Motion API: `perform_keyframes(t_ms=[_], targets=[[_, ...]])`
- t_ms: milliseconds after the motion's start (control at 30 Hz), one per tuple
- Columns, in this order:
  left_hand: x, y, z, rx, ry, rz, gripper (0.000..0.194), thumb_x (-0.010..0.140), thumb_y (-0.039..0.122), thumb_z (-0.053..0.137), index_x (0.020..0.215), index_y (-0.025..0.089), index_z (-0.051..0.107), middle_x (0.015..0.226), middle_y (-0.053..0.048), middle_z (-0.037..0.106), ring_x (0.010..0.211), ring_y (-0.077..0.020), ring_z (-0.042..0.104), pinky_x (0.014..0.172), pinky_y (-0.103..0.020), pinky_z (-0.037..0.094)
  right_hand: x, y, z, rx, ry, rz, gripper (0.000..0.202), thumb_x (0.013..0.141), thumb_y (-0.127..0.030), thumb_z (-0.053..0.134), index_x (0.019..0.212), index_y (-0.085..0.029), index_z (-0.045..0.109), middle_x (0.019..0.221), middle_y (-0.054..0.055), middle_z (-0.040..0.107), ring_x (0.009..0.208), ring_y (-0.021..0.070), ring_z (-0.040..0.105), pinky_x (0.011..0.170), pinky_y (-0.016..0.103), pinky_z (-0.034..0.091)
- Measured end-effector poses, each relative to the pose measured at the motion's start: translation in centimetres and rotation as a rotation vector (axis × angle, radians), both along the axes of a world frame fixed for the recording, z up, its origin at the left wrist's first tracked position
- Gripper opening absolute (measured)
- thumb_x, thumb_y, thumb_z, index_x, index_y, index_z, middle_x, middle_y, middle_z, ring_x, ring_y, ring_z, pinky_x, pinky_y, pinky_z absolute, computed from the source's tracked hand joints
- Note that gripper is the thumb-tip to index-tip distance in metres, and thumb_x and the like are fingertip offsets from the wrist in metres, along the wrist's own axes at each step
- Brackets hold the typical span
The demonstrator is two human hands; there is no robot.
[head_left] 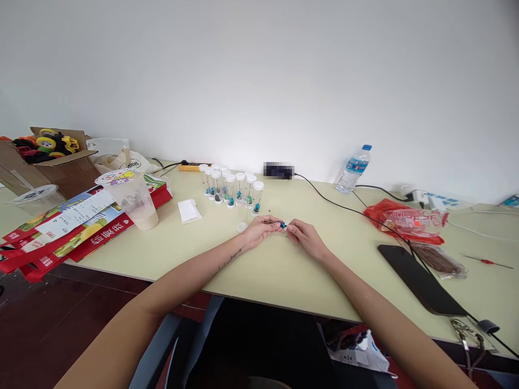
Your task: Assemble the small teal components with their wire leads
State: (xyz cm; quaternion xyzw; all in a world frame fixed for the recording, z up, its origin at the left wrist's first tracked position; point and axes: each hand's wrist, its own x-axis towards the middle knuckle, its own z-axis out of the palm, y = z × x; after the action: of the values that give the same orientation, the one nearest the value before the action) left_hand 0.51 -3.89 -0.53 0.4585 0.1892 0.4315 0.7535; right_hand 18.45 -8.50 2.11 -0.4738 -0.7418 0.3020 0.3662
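My left hand [261,231] is closed in a pinch around a small shiny blue piece [283,226] with a thin dark stem or wire. Just to its right, my right hand [303,236] has its thumb and finger pressed together at the edge of the piece. What those right fingertips grip is too small to make out. Beyond my hands stand several clear tubes with white caps [240,186], holding small blue, green and dark pieces on thin stems. A loose white cap [242,227] lies beside my left wrist.
Left are a paper packet [188,211], a drink cup [135,202], red printed bags [101,229] and a cardboard box [68,170]. A water bottle [354,170], a red plastic bag [405,221], a phone [419,278] and a black cable [344,206] lie right.
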Motion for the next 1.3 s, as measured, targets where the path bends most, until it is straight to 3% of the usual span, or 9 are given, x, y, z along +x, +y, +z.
perform_keyframes(t_ms=[133,300,467,633,833,933,1133,1300], targets=[[0.01,0.02,-0.01,-0.028,-0.001,0.004,0.026,0.058,0.019,0.074,0.08,0.01,0.063,0.085,-0.006,0.066,0.075,-0.013,0.061,0.086,-0.033,0.042,0.02,-0.02,0.12,0.048,0.005,-0.054,0.021,0.077,-0.042,0.052,0.081,-0.021,0.05,0.074,-0.002,0.058,0.053,0.0099,0.046,0.052,0.023,0.038],[0.07,-0.19,0.36,-0.021,0.004,-0.006,0.025,0.057,0.016,0.074,0.078,0.009,0.064,0.082,-0.006,0.066,0.075,-0.0126,0.061,0.088,-0.033,0.041,0.0,-0.11,0.29,0.006,-0.025,0.011,0.035,0.086,-0.046,0.035,0.069,-0.019,0.05,0.062,0.0,0.056,0.052,0.0116,0.046,0.054,0.025,0.038],[0.03,-0.32,0.54,-0.055,0.012,0.019,0.027,0.055,0.016,0.075,0.078,0.009,0.064,0.082,-0.007,0.067,0.078,-0.0144,0.062,0.089,-0.034,0.041,0.1,0.04,0.22,0.043,0.022,-0.051,0.025,0.078,-0.045,0.051,0.082,-0.021,0.051,0.075,0.0,0.058,0.052,0.0103,0.044,0.051,0.024,0.038],[0.07,-0.41,0.54,-0.027,0.004,-0.001,0.025,0.055,0.017,0.075,0.077,0.008,0.065,0.081,-0.007,0.067,0.077,-0.0147,0.062,0.09,-0.035,0.041,0.17,0.03,0.08,-0.003,0.006,0.017,0.038,0.088,-0.046,0.034,0.067,-0.019,0.051,0.06,-0.001,0.055,0.05,0.0109,0.044,0.052,0.024,0.036],[0.13,-0.28,0.18,-0.009,-0.003,0.023,0.027,0.056,0.017,0.075,0.079,0.008,0.064,0.083,-0.006,0.066,0.075,-0.0138,0.062,0.088,-0.034,0.041,0.08,0.11,-0.03,-0.006,0.015,0.001,0.042,0.087,-0.05,0.034,0.065,-0.018,0.051,0.058,0.0,0.055,0.049,0.0112,0.044,0.051,0.024,0.036],[0.11,-0.1,-0.05,-0.023,-0.018,0.05,0.028,0.057,0.018,0.075,0.081,0.009,0.064,0.084,-0.006,0.066,0.077,-0.0144,0.062,0.088,-0.033,0.042,0.06,0.2,-0.14,-0.009,0.041,-0.029,0.045,0.087,-0.053,0.029,0.069,-0.018,0.052,0.059,0.001,0.056,0.049,0.012,0.045,0.05,0.025,0.038],[0.09,0.08,-0.13,-0.052,-0.013,0.073,0.027,0.058,0.018,0.074,0.081,0.01,0.064,0.079,-0.005,0.066,0.077,-0.0151,0.063,0.086,-0.033,0.043,-0.11,-0.06,0.26,0.044,0.084,-0.089,0.043,0.087,-0.053,0.028,0.096,-0.02,0.053,0.074,0.004,0.06,0.051,0.0117,0.046,0.051,0.025,0.039],[0.11,0.1,-0.13,-0.031,-0.011,0.066,0.027,0.059,0.018,0.074,0.082,0.009,0.064,0.079,-0.006,0.067,0.078,-0.0152,0.063,0.088,-0.033,0.042,-0.15,-0.31,0.66,0.058,0.088,-0.106,0.047,0.087,-0.055,0.026,0.097,-0.019,0.054,0.079,0.005,0.06,0.052,0.0118,0.049,0.051,0.025,0.04]])
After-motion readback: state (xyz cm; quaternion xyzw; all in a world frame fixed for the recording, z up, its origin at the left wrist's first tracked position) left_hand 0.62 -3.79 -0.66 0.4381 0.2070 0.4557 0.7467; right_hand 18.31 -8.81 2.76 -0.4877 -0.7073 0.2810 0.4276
